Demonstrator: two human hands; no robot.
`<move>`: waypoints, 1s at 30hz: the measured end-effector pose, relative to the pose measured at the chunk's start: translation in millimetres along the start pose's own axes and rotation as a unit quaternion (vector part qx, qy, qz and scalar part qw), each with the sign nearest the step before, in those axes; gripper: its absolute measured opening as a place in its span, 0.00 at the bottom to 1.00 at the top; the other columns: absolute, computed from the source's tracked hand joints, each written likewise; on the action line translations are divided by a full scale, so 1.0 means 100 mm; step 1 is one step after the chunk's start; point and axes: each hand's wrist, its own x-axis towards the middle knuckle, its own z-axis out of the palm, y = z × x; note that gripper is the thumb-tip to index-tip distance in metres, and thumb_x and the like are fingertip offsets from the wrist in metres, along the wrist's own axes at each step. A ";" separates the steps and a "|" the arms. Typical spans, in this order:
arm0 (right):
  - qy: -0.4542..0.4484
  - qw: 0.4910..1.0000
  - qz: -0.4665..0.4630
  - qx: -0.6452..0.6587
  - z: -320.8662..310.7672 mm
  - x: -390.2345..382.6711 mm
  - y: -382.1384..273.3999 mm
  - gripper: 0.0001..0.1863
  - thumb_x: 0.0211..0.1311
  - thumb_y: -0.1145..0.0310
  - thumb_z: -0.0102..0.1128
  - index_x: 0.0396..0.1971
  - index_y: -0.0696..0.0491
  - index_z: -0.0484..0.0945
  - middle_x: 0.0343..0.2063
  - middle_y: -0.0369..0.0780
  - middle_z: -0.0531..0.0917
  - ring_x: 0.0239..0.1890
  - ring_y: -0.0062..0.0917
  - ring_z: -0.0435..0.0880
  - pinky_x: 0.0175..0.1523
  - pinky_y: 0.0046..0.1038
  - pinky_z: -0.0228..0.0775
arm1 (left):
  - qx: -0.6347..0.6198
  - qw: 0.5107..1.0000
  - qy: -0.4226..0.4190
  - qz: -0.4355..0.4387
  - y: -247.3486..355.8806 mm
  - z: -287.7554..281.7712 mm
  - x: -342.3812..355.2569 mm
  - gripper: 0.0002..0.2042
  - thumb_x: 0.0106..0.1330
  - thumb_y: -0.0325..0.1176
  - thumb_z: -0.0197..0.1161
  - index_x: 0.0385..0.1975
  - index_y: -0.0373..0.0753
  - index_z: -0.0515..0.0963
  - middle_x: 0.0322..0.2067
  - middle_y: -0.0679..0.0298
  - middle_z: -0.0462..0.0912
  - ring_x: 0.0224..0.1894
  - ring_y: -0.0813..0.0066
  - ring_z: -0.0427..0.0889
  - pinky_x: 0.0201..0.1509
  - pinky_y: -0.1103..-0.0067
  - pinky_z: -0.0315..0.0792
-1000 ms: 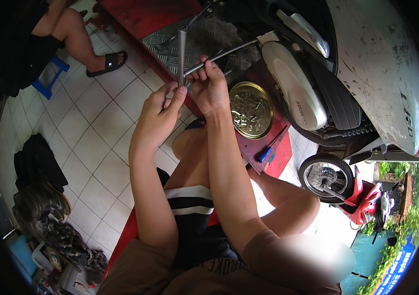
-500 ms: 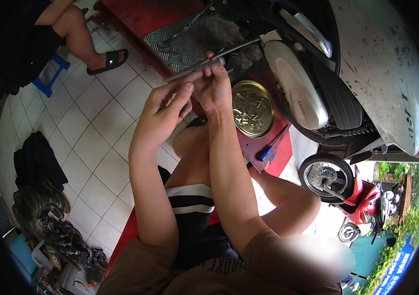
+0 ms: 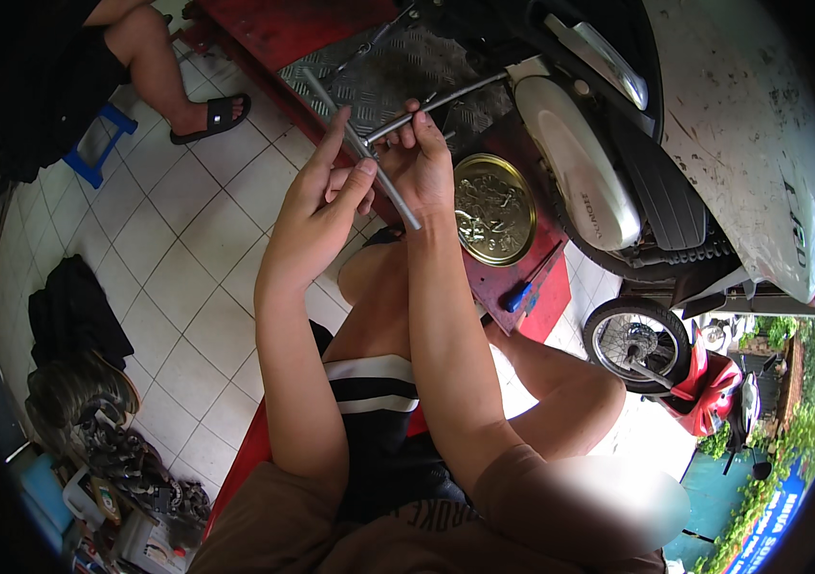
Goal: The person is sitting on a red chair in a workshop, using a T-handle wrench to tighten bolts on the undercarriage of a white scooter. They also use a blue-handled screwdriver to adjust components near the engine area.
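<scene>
A metal T-handle wrench [image 3: 460,93] reaches toward the light engine cover [image 3: 570,158] of a grey scooter. My left hand [image 3: 326,206] has its thumb against the slanted crossbar near the joint, index finger extended along it and other fingers curled. My right hand [image 3: 422,172] holds the wrench's shaft between thumb and fingers, just right of the crossbar. Beside my right wrist, a round gold-rimmed tin [image 3: 497,210] holds several small metal pieces. Below it a blue-handled screwdriver [image 3: 520,295] lies on the red platform [image 3: 546,311]. What the wrench's far tip engages is too small to tell.
Another person's leg [image 3: 149,67] in a black sandal is by a blue stool [image 3: 101,143] at upper left. Dark cloth [image 3: 72,306] and assorted parts [image 3: 120,450] lie at lower left on the tiled floor [image 3: 187,277]. A red motorbike [image 3: 704,392] stands at right.
The crossbar has swung round from upright, through a blurred low slant, to a diagonal falling toward lower right. My left index finger has straightened upward; the right hand has shifted slightly right.
</scene>
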 end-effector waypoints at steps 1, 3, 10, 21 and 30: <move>-0.002 1.000 -0.003 -0.002 -0.02 0.00 0.00 0.07 0.68 0.68 0.47 0.39 0.55 0.70 0.19 0.31 0.63 0.26 0.18 0.60 0.39 0.23 0.57 | 0.039 0.998 -0.011 -0.037 0.01 -0.01 0.00 0.23 0.70 0.41 0.54 0.59 0.33 0.67 0.17 0.73 0.64 0.23 0.85 0.64 0.27 0.85 0.61; 0.010 1.000 -0.009 0.002 -0.05 0.01 -0.01 0.07 0.68 0.68 0.47 0.39 0.55 0.70 0.19 0.31 0.63 0.26 0.18 0.60 0.40 0.23 0.57 | 0.116 0.986 -0.033 -0.111 0.04 -0.06 0.01 0.23 0.70 0.40 0.53 0.61 0.33 0.65 0.17 0.74 0.64 0.24 0.85 0.64 0.28 0.85 0.61; 0.005 1.000 -0.001 -0.002 -0.02 0.01 -0.01 0.07 0.64 0.67 0.53 0.39 0.52 0.73 0.18 0.30 0.64 0.28 0.19 0.62 0.43 0.23 0.59 | -0.016 0.999 -0.027 -0.037 0.10 -0.02 0.00 0.22 0.70 0.41 0.54 0.56 0.32 0.71 0.15 0.73 0.63 0.21 0.85 0.64 0.27 0.84 0.61; 0.025 1.000 0.000 0.015 0.01 0.00 -0.01 0.06 0.67 0.69 0.47 0.38 0.53 0.71 0.18 0.30 0.63 0.26 0.18 0.61 0.41 0.22 0.58 | 0.003 0.999 -0.016 -0.032 0.18 -0.06 -0.05 0.26 0.70 0.43 0.53 0.63 0.34 0.63 0.18 0.73 0.67 0.21 0.87 0.63 0.25 0.87 0.57; -0.008 1.000 -0.015 0.004 -0.06 0.03 -0.02 0.05 0.66 0.67 0.50 0.36 0.51 0.73 0.17 0.29 0.64 0.27 0.18 0.63 0.43 0.24 0.59 | -0.006 0.995 -0.061 -0.077 0.17 -0.12 -0.06 0.22 0.68 0.43 0.55 0.52 0.28 0.72 0.15 0.74 0.63 0.19 0.84 0.64 0.25 0.84 0.60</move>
